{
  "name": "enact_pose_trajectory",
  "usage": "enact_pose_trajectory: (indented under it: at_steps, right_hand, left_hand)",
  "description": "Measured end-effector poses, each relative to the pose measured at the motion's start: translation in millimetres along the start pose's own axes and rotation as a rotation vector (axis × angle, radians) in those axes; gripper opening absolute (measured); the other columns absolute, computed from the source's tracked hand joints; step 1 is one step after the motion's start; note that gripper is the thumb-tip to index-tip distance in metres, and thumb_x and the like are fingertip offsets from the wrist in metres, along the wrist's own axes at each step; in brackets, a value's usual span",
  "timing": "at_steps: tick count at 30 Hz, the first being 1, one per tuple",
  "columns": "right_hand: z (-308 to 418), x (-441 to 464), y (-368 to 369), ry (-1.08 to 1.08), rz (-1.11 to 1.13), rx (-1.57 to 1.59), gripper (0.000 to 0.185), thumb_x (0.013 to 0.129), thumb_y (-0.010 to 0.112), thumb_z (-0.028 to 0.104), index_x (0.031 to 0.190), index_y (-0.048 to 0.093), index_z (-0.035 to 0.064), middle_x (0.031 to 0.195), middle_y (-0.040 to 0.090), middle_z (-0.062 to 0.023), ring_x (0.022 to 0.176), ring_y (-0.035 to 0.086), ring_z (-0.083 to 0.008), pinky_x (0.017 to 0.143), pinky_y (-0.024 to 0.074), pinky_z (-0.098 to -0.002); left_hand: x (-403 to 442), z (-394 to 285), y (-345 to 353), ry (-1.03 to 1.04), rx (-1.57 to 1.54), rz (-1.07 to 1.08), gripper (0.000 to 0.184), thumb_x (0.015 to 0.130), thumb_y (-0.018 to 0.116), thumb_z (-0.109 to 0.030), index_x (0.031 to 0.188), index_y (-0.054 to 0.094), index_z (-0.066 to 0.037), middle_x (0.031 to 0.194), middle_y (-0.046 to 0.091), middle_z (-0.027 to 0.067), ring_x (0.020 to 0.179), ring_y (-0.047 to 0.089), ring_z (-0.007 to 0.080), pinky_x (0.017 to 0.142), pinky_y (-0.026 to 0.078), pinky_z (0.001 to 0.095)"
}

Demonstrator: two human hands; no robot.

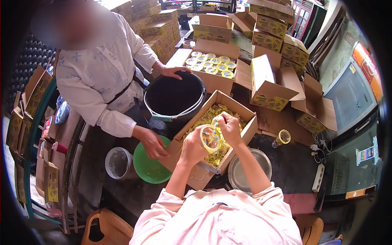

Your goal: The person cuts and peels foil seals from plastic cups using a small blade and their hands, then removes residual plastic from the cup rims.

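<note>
My left hand (193, 146) is closed around a clear plastic cup (209, 141) with a yellow rim, tilted so that its mouth faces up toward me. Close by its rim, my right hand (230, 128) pinches a small yellow packet (217, 124), partly hidden by the fingers. Both hands are above an open cardboard box (234, 104) filled with small yellow packets (203, 117). Another clear cup with a yellow rim (283, 136) stands on the dark table to the right.
Across to the left, a co-worker (98, 69) has one hand on a black bucket (175, 96) and the other over a green basin (152, 163). A white pail (118, 163), round lid (250, 169), carton of lidded cups (212, 63) and power strip (318, 178) surround me.
</note>
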State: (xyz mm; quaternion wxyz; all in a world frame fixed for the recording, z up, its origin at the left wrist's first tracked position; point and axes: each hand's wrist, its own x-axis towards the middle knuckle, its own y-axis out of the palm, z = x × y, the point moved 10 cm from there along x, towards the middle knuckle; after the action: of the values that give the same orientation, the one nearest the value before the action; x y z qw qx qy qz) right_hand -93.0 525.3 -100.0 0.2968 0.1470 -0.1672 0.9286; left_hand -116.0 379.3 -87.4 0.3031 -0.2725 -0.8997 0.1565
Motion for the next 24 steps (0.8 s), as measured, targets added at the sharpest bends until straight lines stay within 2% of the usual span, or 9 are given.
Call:
enact_pose_trajectory:
  at_steps: [5, 7, 9, 10, 13, 17, 21, 22, 24]
  right_hand:
    - [-32.2, 5.8, -0.1, 0.011, -0.120, 0.026, 0.023, 0.085, 0.051, 0.016, 0.069, 0.052, 0.0002, 0.051, 0.045, -0.0025, 0.048, 0.042, -0.0071, 0.045, 0.0345, -0.0279]
    - [-45.7, 8.2, -16.0, -0.101, -0.259, -0.112, 0.022, 0.086, 0.050, 0.016, 0.070, 0.053, 0.0003, 0.051, 0.047, -0.0017, 0.047, 0.045, -0.0077, 0.044, 0.0357, -0.0277]
    - [-122.3, 23.6, -60.8, 0.211, -0.272, 0.041, 0.021, 0.088, 0.050, 0.015, 0.073, 0.055, 0.0004, 0.052, 0.051, -0.0030, 0.045, 0.049, -0.0103, 0.045, 0.0380, -0.0282]
    - [-105.6, 22.7, -67.6, 0.254, -0.194, -0.054, 0.021, 0.088, 0.050, 0.015, 0.074, 0.055, 0.0005, 0.053, 0.053, -0.0035, 0.046, 0.050, -0.0104, 0.045, 0.0389, -0.0281]
    - [-83.3, 13.6, -53.5, 0.190, 0.015, -0.295, 0.017, 0.085, 0.055, 0.015, 0.076, 0.059, 0.0009, 0.058, 0.057, -0.0088, 0.052, 0.056, -0.0134, 0.050, 0.0431, -0.0300]
    - [-79.8, -15.1, -15.6, 0.158, 0.227, -0.365, 0.021, 0.078, 0.063, 0.016, 0.094, 0.065, 0.0028, 0.084, 0.064, -0.0162, 0.068, 0.062, -0.0224, 0.064, 0.0491, -0.0307]
    - [-90.6, -27.0, 3.0, 0.104, 0.317, -0.342, 0.022, 0.079, 0.063, 0.021, 0.094, 0.066, 0.0042, 0.085, 0.062, -0.0165, 0.069, 0.061, -0.0236, 0.063, 0.0482, -0.0325]
    - [-89.7, -26.7, 5.3, 0.069, 0.325, -0.340, 0.023, 0.079, 0.063, 0.022, 0.093, 0.066, 0.0046, 0.084, 0.062, -0.0164, 0.068, 0.060, -0.0238, 0.063, 0.0481, -0.0328]
    - [-93.5, -24.7, -0.9, 0.069, 0.274, -0.408, 0.021, 0.076, 0.066, 0.024, 0.084, 0.066, 0.0040, 0.081, 0.060, -0.0146, 0.068, 0.059, -0.0236, 0.063, 0.0477, -0.0339]
  left_hand:
    - [-3.2, 3.3, -1.4, -0.022, 0.119, -0.072, 0.045, 0.063, 0.072, -0.011, 0.103, 0.053, -0.007, 0.087, 0.062, 0.0115, 0.080, 0.060, 0.0329, 0.072, 0.047, 0.0395]
    - [-11.1, -4.8, -13.2, 0.017, 0.155, -0.139, 0.046, 0.063, 0.073, -0.009, 0.103, 0.050, -0.007, 0.087, 0.062, 0.0087, 0.077, 0.062, 0.0263, 0.065, 0.049, 0.0352]
    - [-23.7, -4.4, -41.3, 0.023, 0.094, -0.259, 0.047, 0.063, 0.074, -0.008, 0.103, 0.049, -0.006, 0.088, 0.062, 0.0069, 0.076, 0.063, 0.0220, 0.061, 0.050, 0.0323]
    - [-27.2, -1.9, -44.5, 0.008, 0.092, -0.217, 0.048, 0.063, 0.075, -0.008, 0.102, 0.047, -0.006, 0.088, 0.062, 0.0047, 0.076, 0.063, 0.0168, 0.059, 0.051, 0.0274]
    - [-38.0, 7.3, -44.8, -0.094, -0.012, -0.206, 0.049, 0.063, 0.076, -0.009, 0.102, 0.047, -0.006, 0.089, 0.063, 0.0049, 0.078, 0.064, 0.0169, 0.063, 0.052, 0.0268]
    - [-47.3, -2.0, -41.8, -0.102, -0.091, -0.199, 0.049, 0.062, 0.077, -0.010, 0.103, 0.050, -0.005, 0.090, 0.063, 0.0058, 0.083, 0.064, 0.0168, 0.067, 0.052, 0.0269]
    - [-64.7, -10.5, -54.8, -0.012, 0.049, -0.264, 0.051, 0.060, 0.078, -0.010, 0.103, 0.051, -0.005, 0.099, 0.055, 0.0101, 0.090, 0.059, 0.0201, 0.073, 0.051, 0.0293]
    - [-72.6, -1.4, -56.1, -0.093, -0.074, -0.291, 0.053, 0.058, 0.079, -0.011, 0.103, 0.051, -0.004, 0.102, 0.049, 0.0110, 0.091, 0.056, 0.0227, 0.076, 0.050, 0.0318]
    - [-83.5, -1.1, -59.8, -0.101, 0.007, -0.296, 0.053, 0.059, 0.079, -0.011, 0.103, 0.050, -0.004, 0.102, 0.049, 0.0106, 0.092, 0.055, 0.0234, 0.077, 0.049, 0.0327]
